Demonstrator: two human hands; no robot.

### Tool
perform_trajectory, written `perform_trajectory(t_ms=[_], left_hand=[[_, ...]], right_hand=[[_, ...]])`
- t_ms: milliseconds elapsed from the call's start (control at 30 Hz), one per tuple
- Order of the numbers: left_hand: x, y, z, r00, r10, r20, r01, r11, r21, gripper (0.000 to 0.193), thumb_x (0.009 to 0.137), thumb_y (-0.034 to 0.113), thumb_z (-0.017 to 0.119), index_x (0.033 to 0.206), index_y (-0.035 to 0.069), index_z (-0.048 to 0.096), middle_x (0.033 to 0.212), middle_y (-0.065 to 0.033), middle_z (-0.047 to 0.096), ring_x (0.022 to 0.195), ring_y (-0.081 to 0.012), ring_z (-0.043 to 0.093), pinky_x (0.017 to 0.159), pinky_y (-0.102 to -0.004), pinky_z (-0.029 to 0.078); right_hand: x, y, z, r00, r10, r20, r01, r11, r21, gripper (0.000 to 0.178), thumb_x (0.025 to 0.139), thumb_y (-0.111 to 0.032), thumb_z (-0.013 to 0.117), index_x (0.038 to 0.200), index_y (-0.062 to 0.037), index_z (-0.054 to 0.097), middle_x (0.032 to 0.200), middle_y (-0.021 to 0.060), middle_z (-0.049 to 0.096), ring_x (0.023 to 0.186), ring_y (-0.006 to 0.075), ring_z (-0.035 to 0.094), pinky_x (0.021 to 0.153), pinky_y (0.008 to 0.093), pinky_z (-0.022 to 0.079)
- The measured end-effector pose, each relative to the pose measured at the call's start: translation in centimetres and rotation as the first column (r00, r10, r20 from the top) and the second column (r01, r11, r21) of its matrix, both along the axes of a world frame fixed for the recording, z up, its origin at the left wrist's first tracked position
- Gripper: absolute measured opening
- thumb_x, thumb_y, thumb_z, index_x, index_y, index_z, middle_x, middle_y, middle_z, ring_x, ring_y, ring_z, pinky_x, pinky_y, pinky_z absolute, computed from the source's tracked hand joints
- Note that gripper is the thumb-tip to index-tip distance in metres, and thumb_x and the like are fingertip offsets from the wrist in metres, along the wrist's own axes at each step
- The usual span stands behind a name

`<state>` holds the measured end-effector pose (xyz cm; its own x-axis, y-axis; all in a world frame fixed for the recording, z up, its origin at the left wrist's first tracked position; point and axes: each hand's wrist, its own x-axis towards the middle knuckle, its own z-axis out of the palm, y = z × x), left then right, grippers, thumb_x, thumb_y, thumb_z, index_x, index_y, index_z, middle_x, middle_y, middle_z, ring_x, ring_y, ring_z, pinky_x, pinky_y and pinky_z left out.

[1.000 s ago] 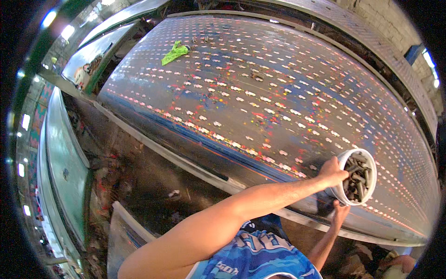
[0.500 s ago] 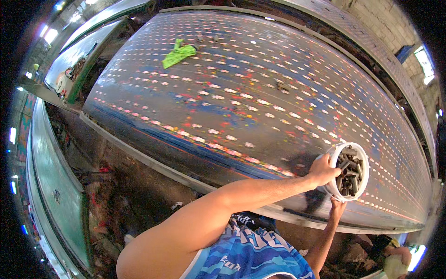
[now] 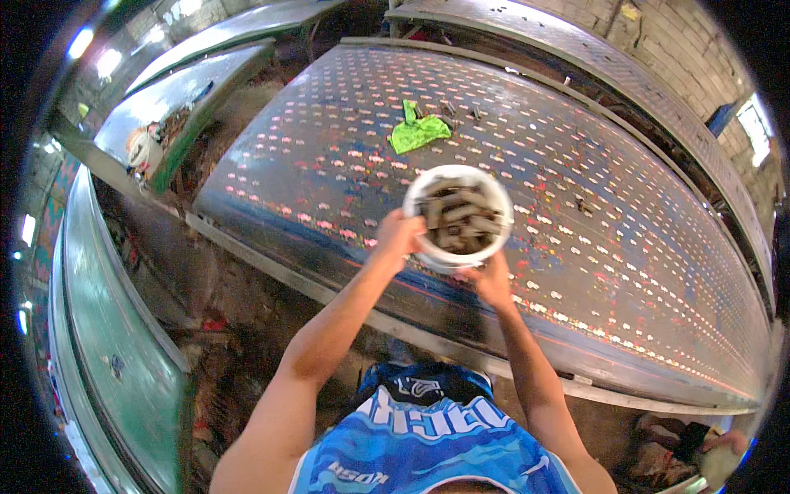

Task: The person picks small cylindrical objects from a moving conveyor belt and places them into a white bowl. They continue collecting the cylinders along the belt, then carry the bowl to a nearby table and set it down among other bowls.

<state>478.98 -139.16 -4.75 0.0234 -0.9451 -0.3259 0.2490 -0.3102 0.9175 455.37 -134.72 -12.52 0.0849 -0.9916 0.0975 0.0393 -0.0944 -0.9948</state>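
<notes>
Between my hands is a white plastic bucket, held over the near half of a long dark printing table. Short dark cylindrical pieces fill it loosely. My left hand grips the bucket's left rim, with the thumb over the edge. At the lower right side, my right hand supports it from underneath, its fingers partly hidden and blurred. Beyond the bucket, a bright green cloth lies crumpled on the table. A few small dark pieces are beside the cloth.
The long table bears rows of small pinkish-white printed marks, with a raised rail along its near edge. A green-topped table stands at the left. Farther tables run behind, and a block wall rises at the right.
The bucket has moved left and away from the right part of the table, carried by both my hands. My view has shifted too, so the green cloth appears farther right.
</notes>
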Motion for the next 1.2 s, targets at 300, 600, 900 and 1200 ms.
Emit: perform_trajectory(t_ms=[300, 600, 900, 1200], left_hand=[[27.0, 1.8, -4.3, 0.918, 0.391, 0.069, -0.388, 0.920, -0.061, 0.027, 0.088, 0.020, 0.061, 0.112, 0.009, 0.061, 0.093, -0.0035, 0.062, 0.072, -0.0168, 0.064, 0.064, -0.0377, 0.063], [30.3, 0.2, 3.0, 0.846, 0.113, 0.521, -0.218, 0.965, 0.146, 0.048, 0.097, 0.040, 0.062, 0.127, 0.003, 0.063, 0.118, -0.0133, 0.070, 0.108, -0.0284, 0.069, 0.090, -0.0462, 0.058], [26.5, -4.9, -0.1, 0.422, 0.282, 0.862, -0.317, 0.936, -0.151, 0.085, 0.108, 0.073, 0.034, 0.133, -0.002, 0.066, 0.129, -0.0238, 0.068, 0.122, -0.0360, 0.062, 0.108, -0.0443, 0.043], [26.3, -4.7, 0.4, 0.450, 0.308, 0.838, -0.340, 0.927, -0.158, 0.093, 0.107, 0.076, 0.034, 0.140, -0.007, 0.062, 0.137, -0.0216, 0.067, 0.129, -0.0309, 0.059, 0.114, -0.0409, 0.040]], right_hand=[[18.0, -9.1, -3.2, 0.871, 0.286, -0.399, -0.393, 0.894, -0.218, 0.074, 0.095, -0.016, 0.080, 0.159, -0.0063, 0.045, 0.156, 0.0191, 0.055, 0.147, 0.0328, 0.051, 0.121, 0.0465, 0.044], [-15.5, -16.4, -3.1, 0.454, -0.527, -0.718, 0.191, 0.845, -0.500, 0.039, 0.093, -0.012, 0.072, 0.132, -0.0122, 0.071, 0.134, 0.0184, 0.068, 0.116, 0.0414, 0.068, 0.101, 0.0490, 0.055], [-36.3, -24.5, -8.5, 0.260, -0.435, -0.862, 0.337, 0.878, -0.341, 0.044, 0.093, -0.025, 0.082, 0.135, -0.0167, 0.072, 0.121, 0.0186, 0.069, 0.110, 0.0354, 0.064, 0.099, 0.0487, 0.053], [-16.9, -47.1, -9.2, 0.255, -0.492, -0.833, 0.001, 0.861, -0.508, 0.052, 0.092, -0.057, 0.077, 0.116, -0.0105, 0.076, 0.128, 0.0172, 0.071, 0.127, 0.0369, 0.063, 0.109, 0.0532, 0.046]])
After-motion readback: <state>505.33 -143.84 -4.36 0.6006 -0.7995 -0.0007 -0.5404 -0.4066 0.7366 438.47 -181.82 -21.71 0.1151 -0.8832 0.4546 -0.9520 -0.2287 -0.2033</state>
